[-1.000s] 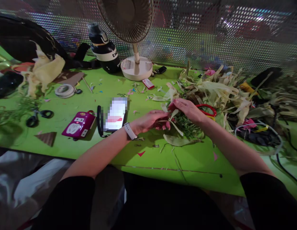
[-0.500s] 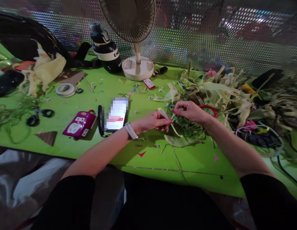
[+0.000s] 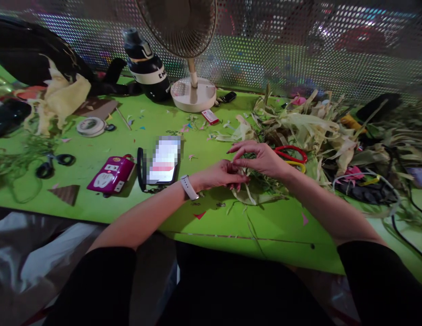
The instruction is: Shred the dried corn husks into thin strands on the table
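Just right of the frame's centre, the two hands met over the green surface [image 3: 183, 222]. The left hand [image 3: 220, 174] was closed on a pale strip [image 3: 250, 195], whose lower end hung out below the fingers; the rest of it was hidden inside the grip. The right hand [image 3: 260, 158] was curled, thumb and fingertips bent towards the left one; whether anything was pinched there could not be told. Behind and below the right hand lay a bunch of green stalks [image 3: 271, 184], mostly covered by that hand and forearm.

Two loops, one red [image 3: 298, 154] and one yellow [image 3: 301, 166], showed beyond the right wrist, and what they belonged to was hidden. In the right part of the frame a heap of dry leaves [image 3: 306, 124] covered other things, too tangled to sort out.

Left of centre lay a phone [image 3: 163, 160], its screen blurred into blocks. At the top of the frame the fan [image 3: 193, 95] was cut off above its cage, beside a dark bottle [image 3: 149, 77] whose lettering was only partly readable. The black bag [image 3: 23, 50] ran out of the upper left edge.
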`<state>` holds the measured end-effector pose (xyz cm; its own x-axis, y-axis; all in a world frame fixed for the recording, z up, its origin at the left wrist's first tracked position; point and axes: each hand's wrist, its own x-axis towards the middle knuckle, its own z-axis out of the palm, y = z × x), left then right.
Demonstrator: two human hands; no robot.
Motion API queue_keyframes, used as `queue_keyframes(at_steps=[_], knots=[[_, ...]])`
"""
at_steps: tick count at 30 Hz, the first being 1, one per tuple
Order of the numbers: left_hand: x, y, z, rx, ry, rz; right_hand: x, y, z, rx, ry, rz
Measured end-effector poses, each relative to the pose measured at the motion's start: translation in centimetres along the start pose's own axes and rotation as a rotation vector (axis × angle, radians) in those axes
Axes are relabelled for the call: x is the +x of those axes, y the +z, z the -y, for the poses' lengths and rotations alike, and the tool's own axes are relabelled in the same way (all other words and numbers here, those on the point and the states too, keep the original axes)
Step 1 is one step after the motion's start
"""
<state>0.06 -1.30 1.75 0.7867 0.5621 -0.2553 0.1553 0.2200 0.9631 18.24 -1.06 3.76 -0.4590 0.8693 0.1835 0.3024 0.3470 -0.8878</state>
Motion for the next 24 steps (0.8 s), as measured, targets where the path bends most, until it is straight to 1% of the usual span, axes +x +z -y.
queue_keyframes(at_steps=[5,7,11,13,16,18,21,22,24], knots=[[0.2,0.1,0.4,-0.012,0.015,0.034,-0.2,1.0,-0.1,-0.012,-0.019,-0.079],[0.3,0.4,0.6,-0.030,0.005,0.055,-0.4,1.6,-0.1,-0.059,-0.068,-0.089],[0.3,0.9,0.8,-0.071,-0.018,0.038,-0.5,2.4,-0.2,-0.162,-0.164,-0.096],[0.2,0.9,0.7,-0.101,-0.011,0.016,-0.4,2.2,-0.3,-0.170,-0.151,-0.137],[0.1,0.3,0.4,-0.181,-0.019,-0.038,-0.1,0.8,-0.3,-0.112,-0.046,-0.201],[0.0,-0.4,0.1,-0.246,-0.046,-0.074,0.0,-0.7,-0.3,-0.062,0.061,-0.171],[0.0,-1.2,-0.3,-0.322,-0.070,-0.123,0.0,-2.5,-0.3,-0.062,0.236,-0.011],[0.0,-1.4,-0.4,-0.339,-0.069,-0.141,0.0,-2.8,-0.3,-0.077,0.261,0.035],[0.0,-1.6,-0.4,-0.356,-0.063,-0.167,0.1,-3.0,-0.4,-0.103,0.251,0.092]])
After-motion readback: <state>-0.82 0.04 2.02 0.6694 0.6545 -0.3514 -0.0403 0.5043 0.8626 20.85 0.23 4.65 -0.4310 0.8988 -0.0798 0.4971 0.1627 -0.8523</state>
